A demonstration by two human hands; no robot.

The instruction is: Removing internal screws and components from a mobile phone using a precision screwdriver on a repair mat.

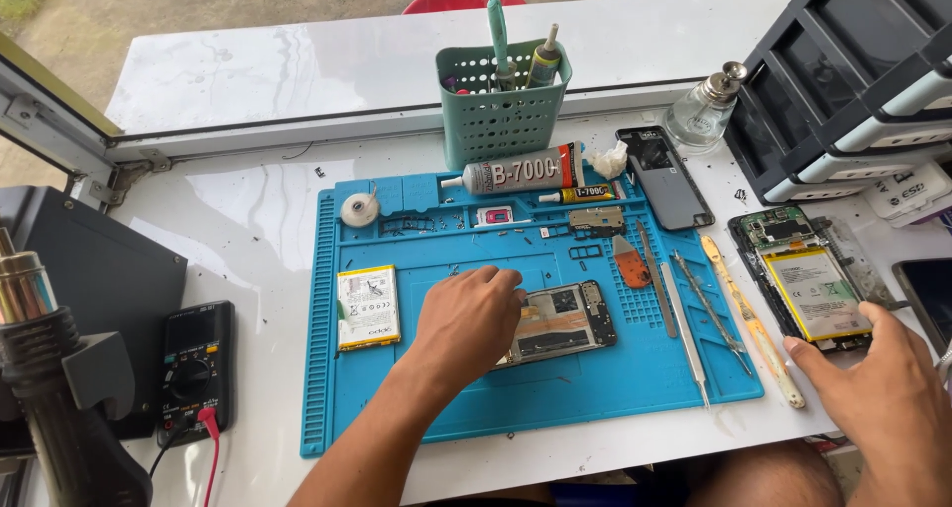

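My left hand [466, 323] rests on the blue repair mat [397, 398], its fingers laid on the left end of an opened phone frame [565, 320]. My right hand [883, 388] lies at the lower right, fingertips touching the lower edge of a second opened phone [808, 279] whose yellow-edged battery shows. A loose white and yellow battery [368, 307] sits on the mat to the left of my left hand. Tweezers [709, 309], a metal spudger [684, 333] and an orange pick [631, 267] lie between the two phones.
A teal basket [501, 120] with tools stands at the back, glue tubes [521, 175] in front of it. A dark phone back cover [662, 175], a glass bottle [702, 115] and drawer units [853, 80] sit right. A multimeter [195, 363] and heat gun [59, 398] are left.
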